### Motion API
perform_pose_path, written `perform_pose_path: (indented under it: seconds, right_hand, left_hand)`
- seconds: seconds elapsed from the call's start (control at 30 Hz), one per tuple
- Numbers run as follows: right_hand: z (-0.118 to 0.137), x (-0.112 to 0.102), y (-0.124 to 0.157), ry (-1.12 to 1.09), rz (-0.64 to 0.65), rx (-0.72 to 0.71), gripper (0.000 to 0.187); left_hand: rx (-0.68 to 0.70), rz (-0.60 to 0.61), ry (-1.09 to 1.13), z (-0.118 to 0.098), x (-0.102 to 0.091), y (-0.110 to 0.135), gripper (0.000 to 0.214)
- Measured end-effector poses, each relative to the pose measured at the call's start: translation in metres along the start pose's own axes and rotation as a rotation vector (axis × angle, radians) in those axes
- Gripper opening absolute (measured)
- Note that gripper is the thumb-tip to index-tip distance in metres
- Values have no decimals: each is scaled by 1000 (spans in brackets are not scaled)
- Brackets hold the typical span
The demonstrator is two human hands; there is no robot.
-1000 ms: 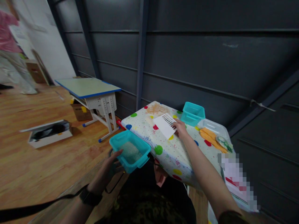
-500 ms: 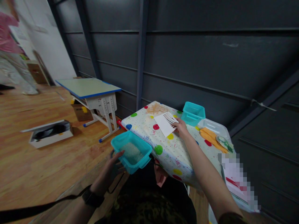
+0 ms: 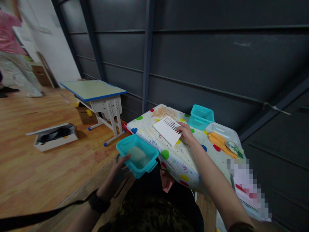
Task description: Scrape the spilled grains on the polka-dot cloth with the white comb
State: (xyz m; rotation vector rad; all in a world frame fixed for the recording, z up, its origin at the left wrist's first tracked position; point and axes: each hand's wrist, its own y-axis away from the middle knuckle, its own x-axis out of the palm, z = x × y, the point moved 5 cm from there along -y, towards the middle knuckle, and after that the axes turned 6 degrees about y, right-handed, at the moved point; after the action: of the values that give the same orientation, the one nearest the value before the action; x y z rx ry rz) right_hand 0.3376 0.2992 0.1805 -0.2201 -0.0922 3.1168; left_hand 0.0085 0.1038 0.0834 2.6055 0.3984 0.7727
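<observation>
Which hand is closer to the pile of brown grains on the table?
Right. The right hand rests on the white slotted card beside the brown grain pile; the left hand holds the turquoise plastic tub off the table's edge.

Teal tub [image 3: 137,156] w/ pale grains; 2nd teal tub [image 3: 201,117]. Tablecloth [image 3: 178,158] white w/ multicolour dots (red, green, yellow, blue). White slotted card [image 3: 167,130]. Orange cloth [image 3: 218,141].

blurred person [image 3: 12,54] cut off at left edge.

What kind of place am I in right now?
Probably a classroom or activity hall: a school desk stands on a wood floor, and a polka-dot table holds teal tubs.
</observation>
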Motion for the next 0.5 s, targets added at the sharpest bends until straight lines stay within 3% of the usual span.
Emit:
perform_pose_path:
  seconds: [0.1,0.33,0.5]
  right_hand:
    - [1,-3,1,65,-39,-28,43]
    - [-1,31,13,36,156,2,47]
    - [7,25,14,87,74,-48,44]
  left_hand:
    - [10,16,22,2,3,2,72]
    - [7,4,-8,-1,5,0,71]
    - [34,21,14,-6,11,7,72]
